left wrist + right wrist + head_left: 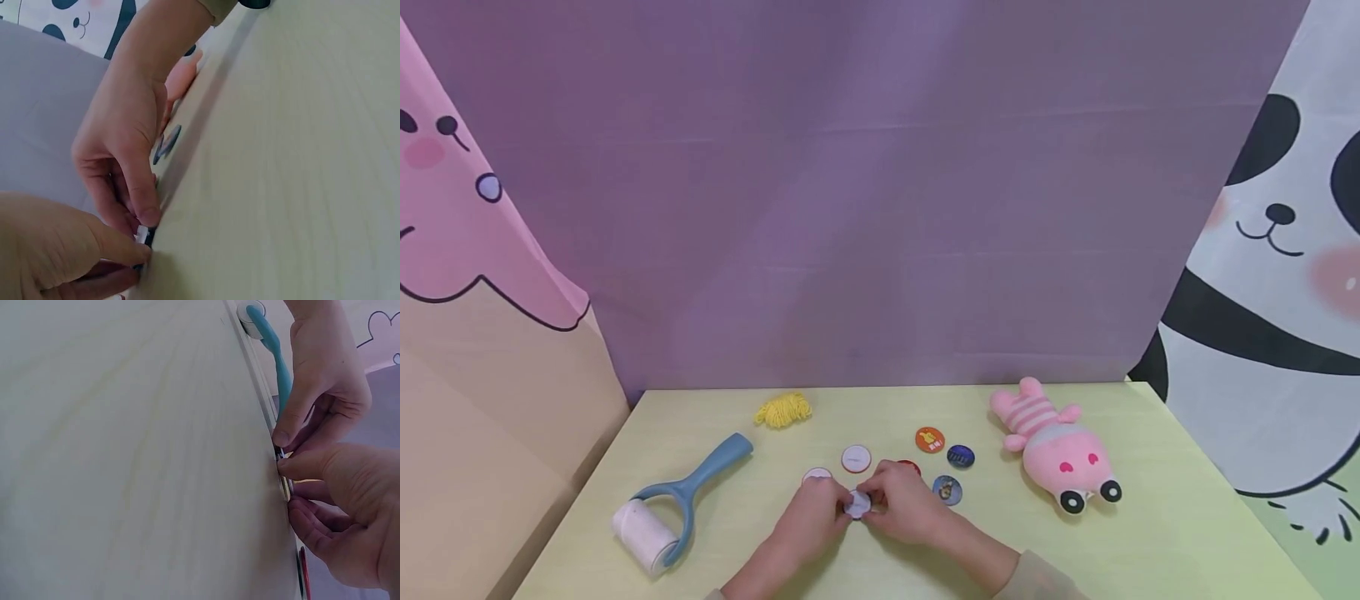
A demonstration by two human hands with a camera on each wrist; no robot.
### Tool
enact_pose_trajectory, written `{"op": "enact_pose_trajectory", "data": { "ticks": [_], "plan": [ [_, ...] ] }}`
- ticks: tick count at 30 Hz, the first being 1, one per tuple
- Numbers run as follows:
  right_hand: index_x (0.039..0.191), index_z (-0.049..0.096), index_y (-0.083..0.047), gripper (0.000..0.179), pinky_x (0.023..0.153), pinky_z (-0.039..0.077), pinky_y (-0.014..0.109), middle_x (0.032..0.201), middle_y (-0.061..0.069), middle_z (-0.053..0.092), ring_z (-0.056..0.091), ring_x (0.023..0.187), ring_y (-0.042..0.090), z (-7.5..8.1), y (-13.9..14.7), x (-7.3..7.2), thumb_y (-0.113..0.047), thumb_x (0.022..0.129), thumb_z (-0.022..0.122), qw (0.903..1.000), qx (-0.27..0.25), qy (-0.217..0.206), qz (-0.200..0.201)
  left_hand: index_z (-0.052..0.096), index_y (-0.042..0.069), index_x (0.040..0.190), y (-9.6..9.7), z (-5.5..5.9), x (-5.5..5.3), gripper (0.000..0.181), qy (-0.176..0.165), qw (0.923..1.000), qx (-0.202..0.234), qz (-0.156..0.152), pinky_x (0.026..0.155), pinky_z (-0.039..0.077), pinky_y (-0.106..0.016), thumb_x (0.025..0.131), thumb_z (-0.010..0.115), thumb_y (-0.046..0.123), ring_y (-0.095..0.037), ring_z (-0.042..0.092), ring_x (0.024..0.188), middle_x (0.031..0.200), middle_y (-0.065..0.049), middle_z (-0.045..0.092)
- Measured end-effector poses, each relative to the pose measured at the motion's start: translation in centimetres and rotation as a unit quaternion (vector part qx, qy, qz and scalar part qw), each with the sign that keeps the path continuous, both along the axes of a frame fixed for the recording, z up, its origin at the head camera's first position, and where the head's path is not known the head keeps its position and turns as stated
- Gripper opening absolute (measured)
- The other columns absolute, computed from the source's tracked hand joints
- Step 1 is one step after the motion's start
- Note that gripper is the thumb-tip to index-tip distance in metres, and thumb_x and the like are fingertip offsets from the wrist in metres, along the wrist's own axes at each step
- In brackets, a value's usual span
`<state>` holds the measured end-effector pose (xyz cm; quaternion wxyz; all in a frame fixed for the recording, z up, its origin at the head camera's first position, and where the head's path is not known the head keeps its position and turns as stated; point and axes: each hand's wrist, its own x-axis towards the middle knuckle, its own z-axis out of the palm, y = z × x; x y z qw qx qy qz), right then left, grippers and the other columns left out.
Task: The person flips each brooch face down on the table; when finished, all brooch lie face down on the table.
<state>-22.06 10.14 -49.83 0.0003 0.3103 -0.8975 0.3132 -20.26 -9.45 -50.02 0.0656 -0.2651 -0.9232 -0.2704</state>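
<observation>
Between both hands, low over the pale tabletop, is a small round badge (857, 504) with a whitish face up. My left hand (811, 517) pinches its left edge between thumb and fingers, and my right hand (906, 502) pinches the right edge. In the left wrist view the badge (145, 236) shows edge-on between the fingertips. Beyond the hands lie a red-rimmed white badge (856, 458) and another white badge (817, 473), partly covered by the left hand. A red badge (912, 467) peeks out behind the right hand.
Right of the hands lie an orange badge (930, 440), a dark blue badge (961, 456) and a light blue badge (947, 490). A pink plush toy (1058, 454) lies farther right. At left are a blue-handled lint roller (685, 492) and, farther back, a yellow yarn bundle (783, 411).
</observation>
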Motion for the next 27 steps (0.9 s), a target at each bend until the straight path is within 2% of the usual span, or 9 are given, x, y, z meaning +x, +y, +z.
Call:
{"op": "enact_pose_trajectory", "data": {
  "ticks": [4,7,10,13,16,21,27],
  "plan": [
    [0.107,0.084,-0.005,0.024,0.067,0.047,0.015,0.085,0.0,0.066,0.053,0.076,0.0,0.6,0.4,-0.2,-0.008,0.084,0.086,0.9998,-0.013,-0.016,0.006,0.084,0.004,0.085,0.1,0.8,0.1,0.01,-0.01,0.9998,-0.014,0.007,0.068,0.053,-0.023,0.081,0.084,-0.004,-0.004,0.056,0.074,0.079,0.001,0.077],
    [0.11,0.081,-0.001,0.024,0.069,0.053,0.017,0.09,0.005,0.069,0.062,0.078,0.005,2.0,1.4,-0.7,-0.005,0.086,0.082,0.9995,-0.024,-0.019,0.005,0.083,0.0,0.096,0.1,1.7,0.1,0.017,-0.033,0.9991,-0.01,0.026,0.071,0.056,-0.027,0.079,0.084,-0.003,-0.009,0.065,0.079,0.09,-0.006,0.08],
    [0.111,0.08,0.0,0.022,0.072,0.059,0.022,0.094,0.01,0.072,0.069,0.08,0.01,3.7,2.8,-1.5,-0.004,0.089,0.079,0.9994,-0.035,0.002,-0.005,0.081,-0.001,0.111,0.2,2.6,-0.1,0.03,-0.055,0.9977,0.008,0.038,0.068,0.056,-0.026,0.082,0.085,0.001,-0.011,0.065,0.079,0.094,-0.011,0.079],
    [0.109,0.079,-0.002,0.019,0.073,0.062,0.026,0.095,0.01,0.074,0.071,0.08,0.011,5.2,4.3,-2.2,-0.005,0.091,0.078,0.9988,-0.039,0.028,-0.014,0.079,0.0,0.118,0.5,3.4,-0.3,0.036,-0.048,0.9979,0.023,0.036,0.066,0.053,-0.024,0.084,0.086,0.004,-0.011,0.062,0.077,0.097,-0.012,0.078],
    [0.109,0.079,-0.005,0.017,0.074,0.062,0.028,0.095,0.007,0.074,0.069,0.079,0.008,6.1,5.3,-2.7,-0.007,0.092,0.078,0.9982,-0.031,0.043,-0.029,0.077,-0.001,0.123,1.1,4.1,-0.7,0.04,-0.037,0.9986,0.032,0.023,0.069,0.055,-0.023,0.084,0.086,0.004,-0.014,0.065,0.08,0.104,-0.014,0.078],
    [0.109,0.079,-0.007,0.017,0.076,0.063,0.03,0.094,0.004,0.074,0.068,0.079,0.008,6.5,6.7,-3.4,-0.007,0.092,0.078,0.9979,-0.02,0.041,-0.047,0.074,-0.003,0.128,2.7,4.7,-1.4,0.045,-0.038,0.9987,0.034,0.012,0.072,0.058,-0.023,0.086,0.086,0.007,-0.021,0.07,0.086,0.114,-0.017,0.078],
    [0.108,0.08,-0.007,0.016,0.072,0.059,0.022,0.096,0.006,0.076,0.067,0.077,0.006,6.0,8.0,-3.8,-0.008,0.092,0.078,0.9982,0.002,0.039,-0.045,0.071,-0.002,0.133,4.3,4.2,-2.5,0.048,-0.045,0.9983,0.036,0.01,0.077,0.061,-0.025,0.089,0.085,0.01,-0.027,0.074,0.095,0.125,-0.018,0.076]
  ]
}}
